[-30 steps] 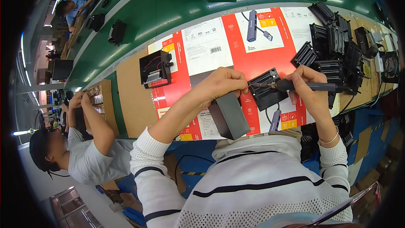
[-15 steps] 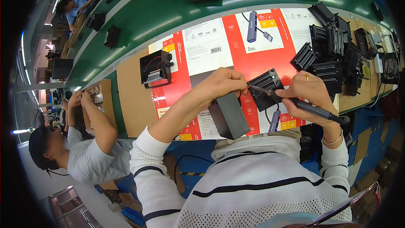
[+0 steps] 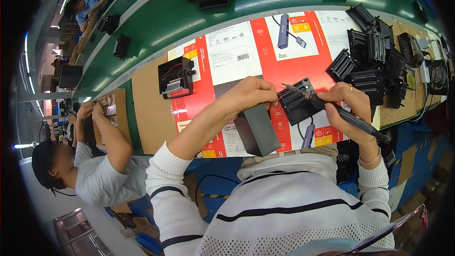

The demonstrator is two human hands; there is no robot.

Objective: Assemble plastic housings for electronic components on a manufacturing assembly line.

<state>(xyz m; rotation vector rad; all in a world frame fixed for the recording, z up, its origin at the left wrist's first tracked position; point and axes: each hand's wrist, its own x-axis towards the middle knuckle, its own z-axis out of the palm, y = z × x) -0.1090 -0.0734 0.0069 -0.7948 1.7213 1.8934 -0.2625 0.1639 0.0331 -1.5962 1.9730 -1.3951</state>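
Observation:
My left hand [image 3: 251,94] is closed in a pinch on a thin red wire [image 3: 279,98], beside the left edge of a black battery holder [image 3: 299,106]. In my right hand [image 3: 350,109] is a soldering iron [image 3: 353,122] with a dark handle, gripped like a pen. Its tip points left over the far part of the battery holder, apart from my left fingertips. A dark grey box [image 3: 258,132] stands below my left hand, close to the table's near edge. My left fingers hide most of the wire.
Printed red-and-white cardboard [image 3: 289,66] covers the table. At the right lies a pile of black battery holders [image 3: 374,57], with a coiled cable [image 3: 436,78] beyond. An opened black case with wires [image 3: 175,78] sits left. Cases ride a green belt [image 3: 156,23]; a co-worker [image 3: 104,170] works at left.
The soldering iron's tip has lifted from near my left fingertips and shifted slightly away from me. My left hand stays put. Cases on the green belt have moved left.

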